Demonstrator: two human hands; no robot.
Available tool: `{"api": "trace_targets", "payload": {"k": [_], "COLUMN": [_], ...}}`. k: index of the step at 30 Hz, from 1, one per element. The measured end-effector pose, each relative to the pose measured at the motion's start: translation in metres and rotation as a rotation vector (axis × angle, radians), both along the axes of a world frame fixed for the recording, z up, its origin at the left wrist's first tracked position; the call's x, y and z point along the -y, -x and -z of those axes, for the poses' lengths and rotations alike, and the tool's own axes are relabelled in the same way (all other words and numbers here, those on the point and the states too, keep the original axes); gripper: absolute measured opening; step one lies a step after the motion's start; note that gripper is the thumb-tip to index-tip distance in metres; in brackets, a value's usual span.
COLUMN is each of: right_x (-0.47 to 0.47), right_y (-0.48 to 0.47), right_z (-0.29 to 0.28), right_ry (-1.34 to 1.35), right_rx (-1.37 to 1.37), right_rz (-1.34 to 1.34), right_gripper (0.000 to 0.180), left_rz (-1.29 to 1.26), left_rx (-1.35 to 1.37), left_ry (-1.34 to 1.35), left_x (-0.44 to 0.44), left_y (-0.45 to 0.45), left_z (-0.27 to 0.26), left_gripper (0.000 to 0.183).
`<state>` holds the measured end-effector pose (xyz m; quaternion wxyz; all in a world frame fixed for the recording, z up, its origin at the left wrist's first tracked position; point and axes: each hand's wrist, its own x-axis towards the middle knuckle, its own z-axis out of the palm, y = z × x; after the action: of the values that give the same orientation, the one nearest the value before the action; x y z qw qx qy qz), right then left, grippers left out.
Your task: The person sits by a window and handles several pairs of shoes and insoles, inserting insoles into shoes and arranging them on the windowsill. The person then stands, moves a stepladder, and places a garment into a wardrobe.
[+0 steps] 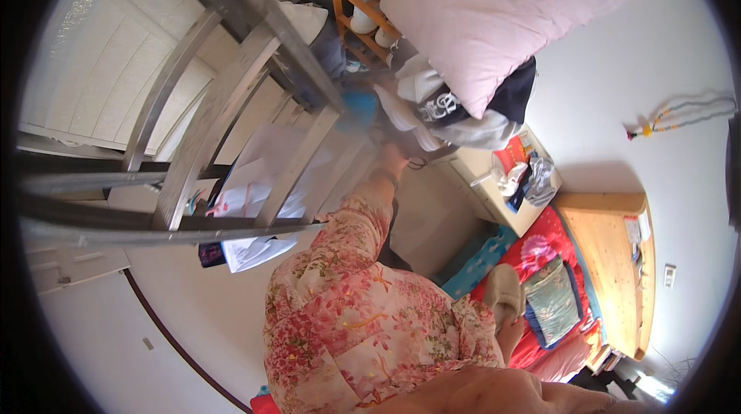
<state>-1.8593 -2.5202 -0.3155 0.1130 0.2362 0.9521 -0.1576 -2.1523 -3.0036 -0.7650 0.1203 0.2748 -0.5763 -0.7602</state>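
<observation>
My left arm, in a pink floral sleeve [353, 229], stretches forward from my body. My left hand [393, 158] is small and blurred, with a dark band at its wrist; its fingers and any grip cannot be made out. Just ahead of it hang a white cloth edge and a grey and black hooded garment [440, 104] bearing writing. A thin dark loop [417, 163] lies beside the hand. No right hand shows; bare skin fills the lower edge, and which body part it is cannot be told. A beige slipper [503, 292] covers a foot at my right.
A ladder [240, 84] with wide rungs stands at the left. A pink pillow [492, 14] looms at the upper right. Beyond are an orange wooden rack [359, 3], a cabinet [492, 182] with clothes on top, and a bed with red bedding [538, 229] and wooden headboard [602, 269].
</observation>
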Motion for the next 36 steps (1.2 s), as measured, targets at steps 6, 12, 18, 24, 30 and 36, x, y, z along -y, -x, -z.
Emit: {"api": "trace_targets", "payload": {"k": [6, 12, 18, 24, 30, 36], "right_x": [0.039, 0.066, 0.075, 0.08, 0.074, 0.079], "right_y": [0.039, 0.091, 0.118, 0.132, 0.133, 0.141], "right_z": [0.003, 0.01, 0.027, 0.038, 0.062, 0.08], "right_ry": [0.06, 0.145, 0.175, 0.13, 0.19, 0.178], "right_rx": [0.114, 0.156, 0.176, 0.232, 0.215, 0.26], "right_rz": [0.084, 0.104, 0.116, 0.104, -0.017, 0.006], "right_gripper": [0.042, 0.037, 0.037, 0.034, 0.036, 0.037], "left_rz": [-0.101, -0.241, -0.056, 0.21, 0.295, 0.266], "left_rx": [-0.019, -0.216, 0.802, 0.806, 0.559, 0.568], "left_ry": [-0.549, -1.117, 0.096, 0.77, 0.931, 1.075], "left_x": [0.076, 0.15, 0.193, 0.178, 0.164, 0.173], "left_y": [0.06, 0.103, 0.116, 0.109, 0.134, 0.205], "left_z": [-0.011, 0.028, 0.02, -0.071, -0.113, -0.081], "left_gripper": [0.042, 0.039, 0.036, 0.032, 0.033, 0.035]}}
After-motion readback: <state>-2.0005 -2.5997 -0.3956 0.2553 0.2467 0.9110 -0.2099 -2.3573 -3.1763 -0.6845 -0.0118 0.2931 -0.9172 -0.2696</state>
